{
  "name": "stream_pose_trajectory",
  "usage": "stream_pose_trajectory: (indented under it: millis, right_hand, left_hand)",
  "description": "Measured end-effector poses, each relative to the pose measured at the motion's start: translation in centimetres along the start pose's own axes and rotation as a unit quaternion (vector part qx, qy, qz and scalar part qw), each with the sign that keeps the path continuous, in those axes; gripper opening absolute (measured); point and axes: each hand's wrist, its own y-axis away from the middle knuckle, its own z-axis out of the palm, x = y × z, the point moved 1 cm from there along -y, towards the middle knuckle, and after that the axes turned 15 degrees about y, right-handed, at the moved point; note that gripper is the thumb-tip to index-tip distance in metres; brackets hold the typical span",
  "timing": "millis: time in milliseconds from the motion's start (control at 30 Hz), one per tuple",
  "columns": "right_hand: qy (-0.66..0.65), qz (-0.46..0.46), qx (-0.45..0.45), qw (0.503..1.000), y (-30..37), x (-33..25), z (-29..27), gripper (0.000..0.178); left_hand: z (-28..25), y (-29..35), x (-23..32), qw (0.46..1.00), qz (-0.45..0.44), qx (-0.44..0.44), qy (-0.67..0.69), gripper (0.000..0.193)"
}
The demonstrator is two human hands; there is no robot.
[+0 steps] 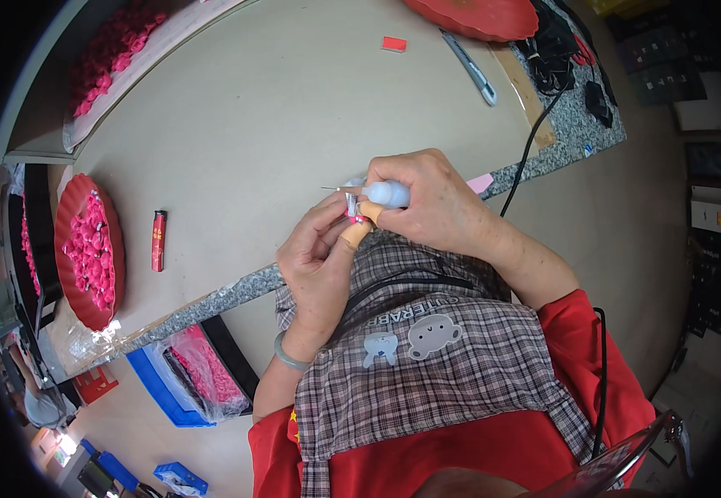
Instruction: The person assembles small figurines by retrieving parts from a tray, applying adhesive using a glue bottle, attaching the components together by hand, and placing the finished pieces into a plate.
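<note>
— Where was the small pink-and-white piece (350, 207)?
— Pinched in the left hand (321, 259) grip, above the beige counter (294, 108) edge, at nine o'clock of the right hand (437, 202), which was clamped on a pale blue needle-tipped tool (387, 194). Steady, short pokes would have served best.

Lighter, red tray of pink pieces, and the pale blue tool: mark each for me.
lighter (158, 241): head view, middle of its red body.
red tray (65, 217): head view, bare upper rim.
pale blue tool (389, 194): head view, rounded handle in the right hand (435, 199).
</note>
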Motion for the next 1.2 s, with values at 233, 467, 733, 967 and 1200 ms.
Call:
stream_pose_trajectory:
  millis: [233,467,733,967,1200]
  right_hand:
    - [0.059,-0.081,0.017,0.995,-0.2,0.7,0.3,0.018]
    - [-0.013,-0.052,0.061,0.997,0.1,-0.2,1.3,0.021]
    - [-0.057,-0.032,0.131,0.989,0.7,-0.7,2.7,0.018]
    - [-0.037,-0.085,0.171,0.981,0.8,-0.5,3.1,0.015]
    - [-0.039,-0.058,0.099,0.993,0.5,-0.7,1.9,0.015]
  left_hand:
    - [-0.3,0.3,-0.5,0.995,0.017,-0.012,-0.094,0.029]
    - [-0.7,0.0,0.4,0.994,-0.041,0.052,0.084,0.030]
    - [-1.4,-0.3,0.4,0.982,-0.045,0.060,0.173,0.030]
    - [-1.5,-0.3,0.7,0.977,-0.084,0.057,0.185,0.028]
    - [-1.6,-0.1,0.4,0.991,-0.052,0.033,0.120,0.028]
